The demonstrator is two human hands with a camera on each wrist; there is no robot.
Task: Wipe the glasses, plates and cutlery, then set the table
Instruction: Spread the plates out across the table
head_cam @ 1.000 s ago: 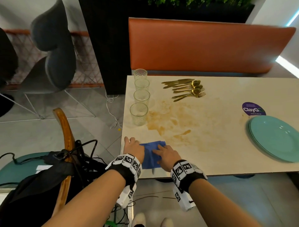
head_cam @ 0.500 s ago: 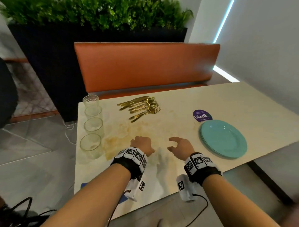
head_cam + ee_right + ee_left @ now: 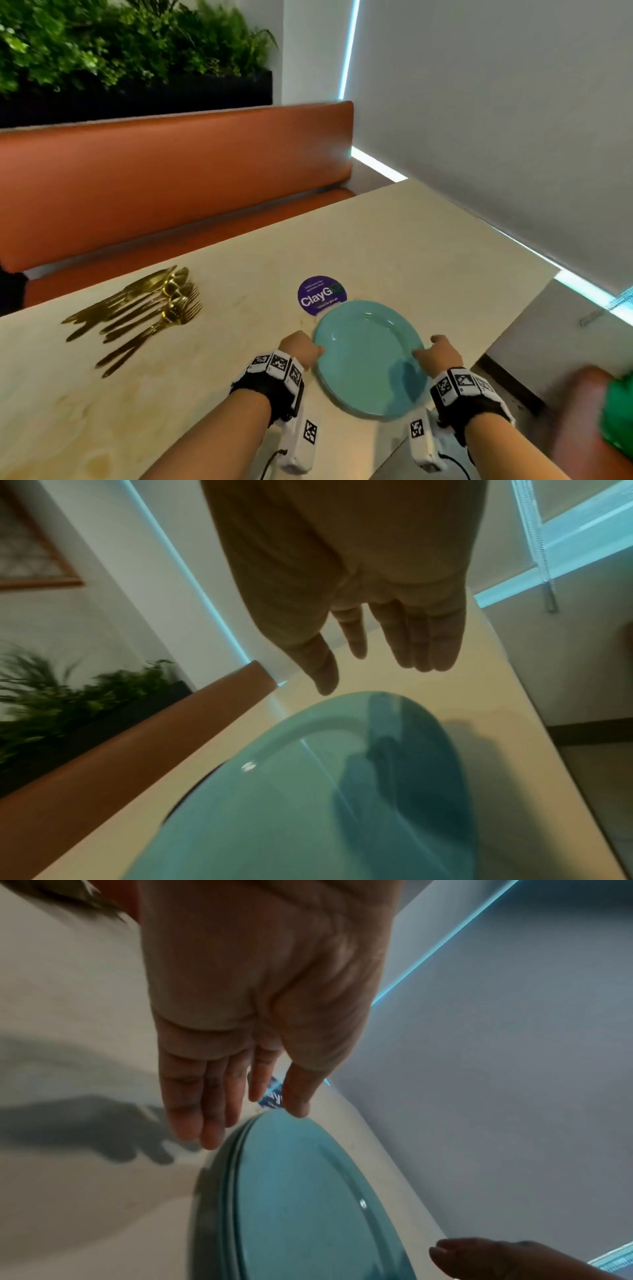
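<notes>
Lying at lower centre of the head view, near the table's (image 3: 428,240) front edge: a stack of teal plates (image 3: 368,356), its far rim overlapping a purple round ClayGo sticker (image 3: 317,291). Flanking the stack, one on each side: left hand (image 3: 299,346) at the left rim, right hand (image 3: 440,354) at the right rim. Showing in the left wrist view, fingers (image 3: 202,1096) straight and loosely spread, thumb tip touching or just above the top plate's rim, fingertips reaching down beside the stacked edges. Showing in the right wrist view, fingers (image 3: 421,639) extended and relaxed above the rim, thumb hovering close, gripping nothing. Resting at the left of the head view, well apart from the hands: gold knives, spoons and forks (image 3: 137,311) bunched together. Running behind the table: an orange bench back (image 3: 171,178).
</notes>
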